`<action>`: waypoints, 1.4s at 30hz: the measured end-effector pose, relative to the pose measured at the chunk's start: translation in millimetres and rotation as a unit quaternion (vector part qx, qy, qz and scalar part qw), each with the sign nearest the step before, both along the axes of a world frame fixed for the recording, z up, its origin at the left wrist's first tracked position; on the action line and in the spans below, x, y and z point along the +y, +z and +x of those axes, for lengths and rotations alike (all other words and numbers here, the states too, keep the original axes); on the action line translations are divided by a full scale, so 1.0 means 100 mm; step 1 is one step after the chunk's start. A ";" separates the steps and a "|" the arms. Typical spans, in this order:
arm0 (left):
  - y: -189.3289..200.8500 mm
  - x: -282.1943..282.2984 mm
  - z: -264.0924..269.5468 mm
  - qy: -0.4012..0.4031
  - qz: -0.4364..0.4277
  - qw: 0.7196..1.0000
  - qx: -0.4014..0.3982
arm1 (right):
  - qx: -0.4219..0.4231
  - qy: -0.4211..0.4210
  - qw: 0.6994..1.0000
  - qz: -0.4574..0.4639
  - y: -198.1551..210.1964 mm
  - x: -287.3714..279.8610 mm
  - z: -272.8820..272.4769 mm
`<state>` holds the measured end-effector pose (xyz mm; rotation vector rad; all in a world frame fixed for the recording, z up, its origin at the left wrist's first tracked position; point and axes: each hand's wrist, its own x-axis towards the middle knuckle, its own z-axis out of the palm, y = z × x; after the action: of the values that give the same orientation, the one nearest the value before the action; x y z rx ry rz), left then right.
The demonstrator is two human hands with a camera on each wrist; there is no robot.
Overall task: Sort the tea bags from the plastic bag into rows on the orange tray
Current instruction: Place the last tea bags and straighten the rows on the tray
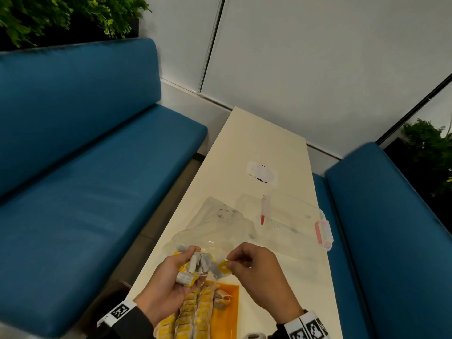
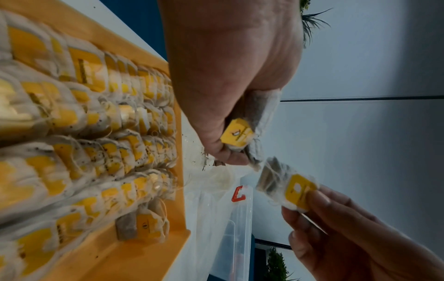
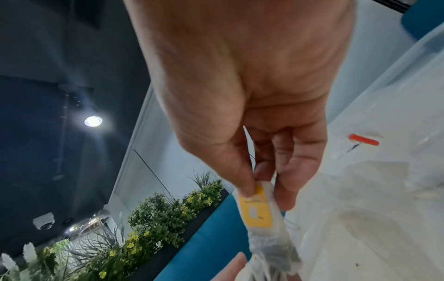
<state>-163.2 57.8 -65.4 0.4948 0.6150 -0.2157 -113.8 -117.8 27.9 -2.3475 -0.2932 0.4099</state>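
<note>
Orange showed only along the right and far part of the tray (image 1: pixel 230 307); the rest was covered by rows of tea bags (image 1: pixel 195 311) lying edge to edge, yellow tags up. The left wrist view showed about four rows, the one nearest the bare strip stopping short, with one bag (image 2: pixel 141 226) lying askew at its end. So the sorting looked well advanced, though not finished.

The left hand (image 1: pixel 176 275) was cupped palm up above the tray's far end, its fingers curled round a loose bunch of bags (image 1: pixel 195 265). The right hand (image 1: pixel 254 267) pinched a single bag (image 1: pixel 223 266) by its tagged end between thumb and fingertips, holding it just beside the bunch; strings ran between the two, so it was likely being teased free.

Behind the hands the clear plastic bag (image 1: pixel 220 221) lay crumpled on the table (image 1: pixel 256 138); whether any bags were left inside could not be told. A clear box (image 1: pixel 293 216) with red clasps sat to its right.

What was left, by my judgement: laying down the pinched bag, working through the handful, straightening the crooked one and filling the bare strip.
</note>
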 end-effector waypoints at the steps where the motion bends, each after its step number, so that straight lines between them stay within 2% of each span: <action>1: -0.02 0.03 0.00 0.005 0.004 1.000 0.001 | -0.021 0.010 1.000 -0.017 0.02 -0.02 0.01; 4: -0.09 0.12 0.00 0.022 0.005 1.000 0.002 | -0.055 0.039 0.996 -0.062 0.03 -0.08 0.02; 10: -0.13 0.21 -0.03 0.031 0.014 0.999 0.001 | -0.059 0.090 0.985 -0.133 -0.07 -0.20 0.01; 16: -0.21 0.19 -0.08 0.019 0.025 1.000 -0.003 | 0.016 0.209 0.945 -0.252 -0.33 -0.27 -0.16; 21: -0.25 0.16 -0.06 0.011 0.034 0.999 -0.009 | 0.083 0.247 0.918 -0.299 -0.54 -0.25 -0.19; 24: -0.30 0.17 -0.05 0.005 0.036 0.999 -0.006 | 0.072 0.269 0.904 -0.325 -0.67 -0.23 -0.18; 28: -0.35 0.18 -0.05 0.002 0.039 0.999 -0.004 | -0.002 0.261 0.893 -0.365 -0.83 -0.23 -0.16; 33: -0.38 0.20 -0.07 -0.001 0.036 0.999 -0.009 | -0.076 0.221 0.900 -0.368 -1.02 -0.24 -0.14; 37: -0.40 0.20 -0.07 -0.003 0.036 0.999 -0.007 | -0.102 0.189 0.903 -0.373 -1.11 -0.25 -0.10; 42: -0.39 0.20 -0.06 -0.007 0.040 0.999 -0.006 | -0.116 0.156 0.921 -0.339 -1.17 -0.24 -0.09</action>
<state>-169.4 77.9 -104.3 0.5771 0.6100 -0.2010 -122.4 -142.2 -88.9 -3.0493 -0.7462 0.4302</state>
